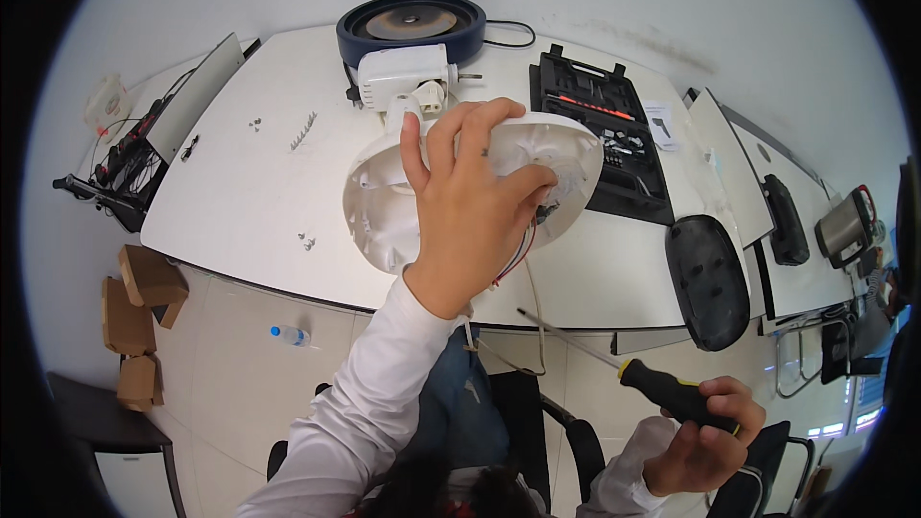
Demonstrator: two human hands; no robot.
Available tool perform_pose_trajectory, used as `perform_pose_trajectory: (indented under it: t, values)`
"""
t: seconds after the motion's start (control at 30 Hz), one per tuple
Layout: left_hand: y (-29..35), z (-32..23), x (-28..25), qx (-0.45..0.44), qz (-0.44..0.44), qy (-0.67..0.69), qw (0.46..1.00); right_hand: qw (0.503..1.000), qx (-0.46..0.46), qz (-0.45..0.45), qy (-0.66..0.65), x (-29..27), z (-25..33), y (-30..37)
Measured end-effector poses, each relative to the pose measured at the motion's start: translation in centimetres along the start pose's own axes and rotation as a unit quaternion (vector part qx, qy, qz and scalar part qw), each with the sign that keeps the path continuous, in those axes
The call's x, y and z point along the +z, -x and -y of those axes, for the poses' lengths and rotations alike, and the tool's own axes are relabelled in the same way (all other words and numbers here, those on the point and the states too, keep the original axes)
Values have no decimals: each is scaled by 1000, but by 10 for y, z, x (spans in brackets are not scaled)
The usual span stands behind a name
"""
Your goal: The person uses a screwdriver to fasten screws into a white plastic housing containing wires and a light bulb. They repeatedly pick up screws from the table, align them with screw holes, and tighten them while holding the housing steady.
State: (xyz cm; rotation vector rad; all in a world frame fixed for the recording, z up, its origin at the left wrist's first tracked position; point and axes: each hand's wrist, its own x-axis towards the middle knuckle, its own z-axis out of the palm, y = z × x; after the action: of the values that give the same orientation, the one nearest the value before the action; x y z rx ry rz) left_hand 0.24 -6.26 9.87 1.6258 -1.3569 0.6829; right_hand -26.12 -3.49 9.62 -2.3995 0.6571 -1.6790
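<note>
My left hand (470, 192) grips a hollow white plastic housing (372, 216), tilted with its open side toward me at the middle of the table. The fingers reach toward its far rim, and the thumb presses near a small part with wires inside. Red and white wires (521, 254) hang from it, and a pale cord (535, 317) drops over the table edge. Low on the right, my right hand (705, 441) is closed around the handle of a black-and-yellow screwdriver (672, 391). Its long shaft points up and left, apart from the housing. My left hand hides part of the housing's interior.
Behind the housing sits a white motor unit (403, 75) beside a round dark-blue appliance (413, 24). An open black tool case (638, 182) lies to the right, near a black oval cover (708, 283). Loose screws (304, 131) lie on the left of the white table (240, 201).
</note>
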Motion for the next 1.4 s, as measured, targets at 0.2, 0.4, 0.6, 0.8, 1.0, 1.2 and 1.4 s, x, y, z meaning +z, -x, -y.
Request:
perform_pose_trajectory:
  t: [0.2, 0.4, 0.6, 0.8, 1.0, 1.2, 1.4]
  values:
    - [0, -2, 0, 12, -4, -2, 1000, 1000, -11, 3, 23, -4, -4, -2]
    - [3, 4, 6, 51, -30, -8, 998, 999, -1, -16, 31, -8, -10, 0]
    - [6, 7, 17, 82, -79, -14, 993, 1000, 10, -15, 1, -2, -12, -2]
    - [6, 12, 22, 132, -102, 35, 985, 999, -34, -38, 13, 2, -9, -15]
    - [10, 22, 17, 224, -73, 8, 972, 998, -13, -33, 44, 8, -5, -11]
    - [9, 27, 19, 223, -101, 3, 970, 998, -21, -24, 56, 11, -12, -11]
    - [4, 24, 23, 185, -107, 32, 976, 998, 2, 28, 55, -5, -23, -4]
